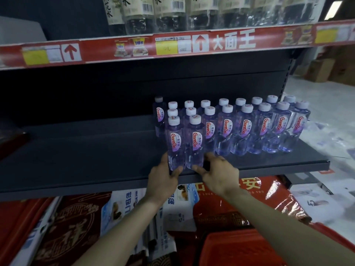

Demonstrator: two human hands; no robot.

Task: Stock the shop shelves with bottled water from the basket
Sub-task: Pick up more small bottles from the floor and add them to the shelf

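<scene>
- Left hand (163,176) curls round the base of the left front bottle (175,143), at the front edge of the dark shelf (92,162).
- Right hand (220,174) grips the right front bottle (195,143) at its base.
- Nineteen bottles (245,129) stand on that shelf; one red basket (242,248) sits below it.

— Where are the hands?
— Both just below the frame's centre, toward six o'clock; the left hand (163,178) wraps the foot of the left front bottle (175,143), thumb across its front; the right hand (220,175) grips the foot of the right front bottle (196,141); the pair stands upright, touching, near the front lip of the dark shelf (76,160).
— And the other water?
— Ranks of white-capped bottles (245,127) run from behind the pair toward three o'clock, labels facing out; a red price strip (96,48) crosses at twelve o'clock, large bottles (172,16) above it; a red basket (240,250) sits at five o'clock, below the shelf.
</scene>
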